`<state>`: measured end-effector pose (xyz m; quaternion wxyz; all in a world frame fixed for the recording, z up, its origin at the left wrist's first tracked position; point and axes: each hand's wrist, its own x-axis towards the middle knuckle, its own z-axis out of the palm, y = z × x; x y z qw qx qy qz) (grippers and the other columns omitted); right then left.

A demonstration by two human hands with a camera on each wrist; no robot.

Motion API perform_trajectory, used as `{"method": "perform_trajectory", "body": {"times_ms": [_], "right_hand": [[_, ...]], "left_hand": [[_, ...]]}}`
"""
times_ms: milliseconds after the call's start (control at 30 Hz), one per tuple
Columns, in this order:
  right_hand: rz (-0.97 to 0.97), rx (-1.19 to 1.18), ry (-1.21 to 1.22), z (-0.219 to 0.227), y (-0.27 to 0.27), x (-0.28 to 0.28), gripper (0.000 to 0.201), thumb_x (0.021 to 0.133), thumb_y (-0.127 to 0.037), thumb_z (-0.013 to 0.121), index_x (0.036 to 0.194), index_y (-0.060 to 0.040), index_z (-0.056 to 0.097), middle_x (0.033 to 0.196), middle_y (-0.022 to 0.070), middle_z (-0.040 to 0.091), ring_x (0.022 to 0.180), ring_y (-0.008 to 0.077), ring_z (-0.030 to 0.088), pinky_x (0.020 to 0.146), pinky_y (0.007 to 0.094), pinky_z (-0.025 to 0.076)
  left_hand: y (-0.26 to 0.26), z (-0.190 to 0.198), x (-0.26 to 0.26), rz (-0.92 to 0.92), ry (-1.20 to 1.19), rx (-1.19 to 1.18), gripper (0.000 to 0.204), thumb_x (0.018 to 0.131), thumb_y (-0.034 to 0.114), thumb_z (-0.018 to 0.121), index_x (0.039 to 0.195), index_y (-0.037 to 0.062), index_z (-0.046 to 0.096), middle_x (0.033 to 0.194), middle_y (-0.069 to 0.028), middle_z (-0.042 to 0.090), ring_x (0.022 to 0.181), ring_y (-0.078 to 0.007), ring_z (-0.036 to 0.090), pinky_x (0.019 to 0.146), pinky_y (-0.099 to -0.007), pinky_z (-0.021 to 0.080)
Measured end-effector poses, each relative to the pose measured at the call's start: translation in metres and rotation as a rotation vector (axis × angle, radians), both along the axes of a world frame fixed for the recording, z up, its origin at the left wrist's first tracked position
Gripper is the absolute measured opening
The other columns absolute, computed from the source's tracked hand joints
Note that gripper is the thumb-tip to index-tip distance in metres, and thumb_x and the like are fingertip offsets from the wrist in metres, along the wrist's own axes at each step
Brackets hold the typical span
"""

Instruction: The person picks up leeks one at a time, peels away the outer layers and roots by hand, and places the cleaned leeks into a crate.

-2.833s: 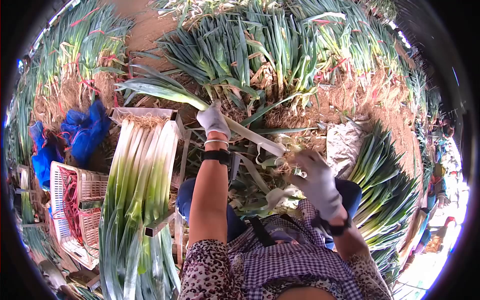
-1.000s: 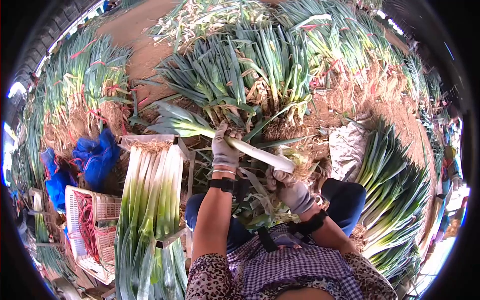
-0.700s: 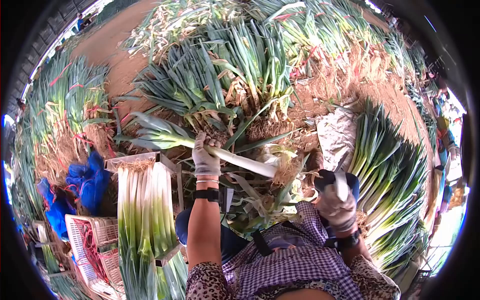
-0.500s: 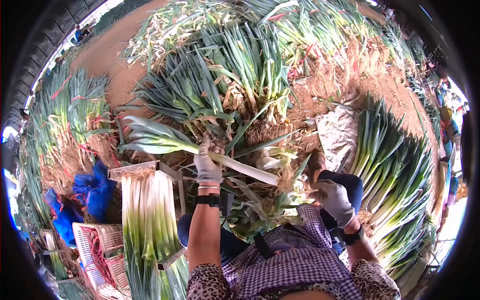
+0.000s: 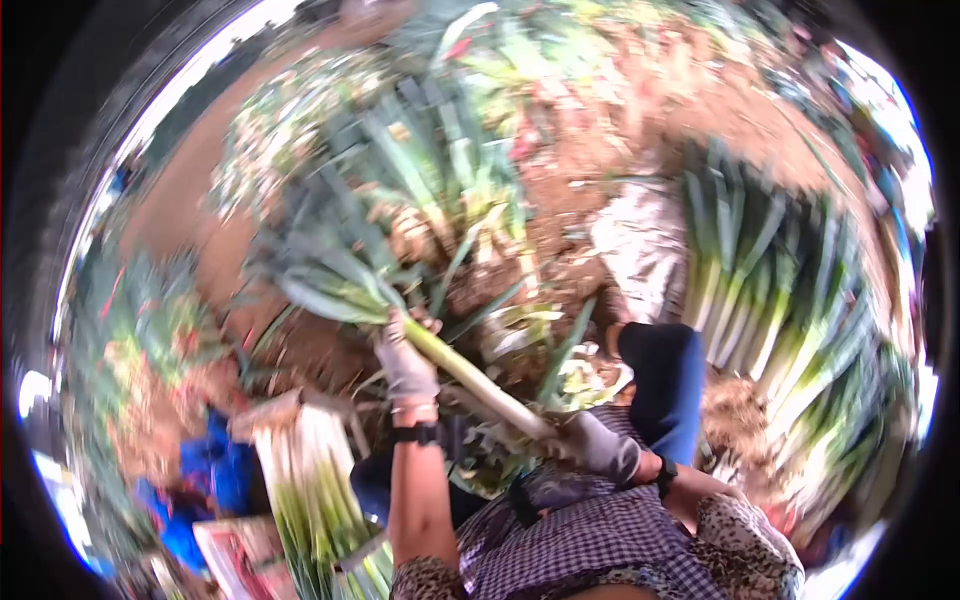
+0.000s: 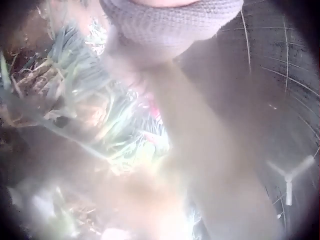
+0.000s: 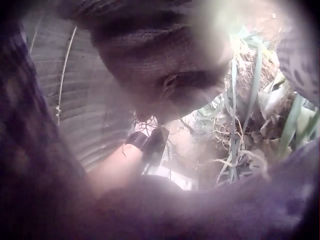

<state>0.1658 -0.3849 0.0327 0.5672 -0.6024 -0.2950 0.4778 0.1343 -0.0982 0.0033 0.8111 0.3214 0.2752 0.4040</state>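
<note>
A long leek (image 5: 470, 380) slants across the front of the body, leaves at upper left and root end at lower right. My gloved left hand (image 5: 405, 368) grips it just below the leaves. At the root end is my gloved right hand (image 5: 602, 447), its fingers curled round the end and partly hidden. In the left wrist view the pale shank (image 6: 200, 135) runs down from the glove (image 6: 170, 30), blurred. The right wrist view shows the dark underside of the right glove (image 7: 160, 75), with thin roots sticking out beneath it.
Trimmed leeks (image 5: 310, 470) lie in a metal frame at lower left, beside a crate (image 5: 240, 555) and blue bags (image 5: 215, 465). More leeks (image 5: 740, 270) are piled at right, near a pale sheet (image 5: 640, 235). Upright bunches (image 5: 430, 180) stand ahead.
My right hand has moved left from beside the knee onto the leek's root end. The leek slopes more steeply, and the head view has turned, shifting the surroundings.
</note>
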Motion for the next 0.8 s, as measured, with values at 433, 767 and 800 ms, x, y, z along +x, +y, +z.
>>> {"method": "perform_trajectory", "body": {"times_ms": [433, 767, 800], "right_hand": [[-0.952, 0.275, 0.078, -0.061, -0.19, 0.136, 0.045, 0.086, -0.036, 0.073, 0.113, -0.0027, 0.061, 0.091, -0.0037, 0.063, 0.075, 0.0062, 0.057, 0.065, 0.0214, 0.047], [-1.195, -1.297, -0.152, -0.348, -0.351, 0.228, 0.04, 0.086, -0.038, 0.064, 0.109, -0.0066, 0.068, 0.092, 0.0107, 0.072, 0.084, 0.0275, 0.069, 0.066, 0.0353, 0.051], [-1.285, -1.159, 0.004, -0.351, -0.351, 0.228, 0.024, 0.092, -0.026, 0.058, 0.106, -0.0098, 0.069, 0.098, 0.0091, 0.072, 0.093, 0.0275, 0.067, 0.075, 0.0344, 0.05]], "left_hand": [[-0.19, 0.084, 0.13, -0.923, 0.182, 0.632, 0.038, 0.09, 0.013, 0.065, 0.126, 0.002, 0.057, 0.11, -0.0074, 0.066, 0.095, -0.0151, 0.064, 0.088, -0.0285, 0.05], [-0.112, -0.022, 0.027, -0.434, 0.823, 0.247, 0.017, 0.088, 0.007, 0.061, 0.104, 0.0031, 0.063, 0.088, -0.0075, 0.064, 0.077, -0.0188, 0.063, 0.068, -0.0326, 0.055], [-0.103, -0.026, 0.014, -0.388, 0.839, 0.225, 0.016, 0.088, 0.008, 0.062, 0.103, 0.0033, 0.063, 0.087, -0.0076, 0.064, 0.077, -0.0189, 0.063, 0.067, -0.0331, 0.056]]}}
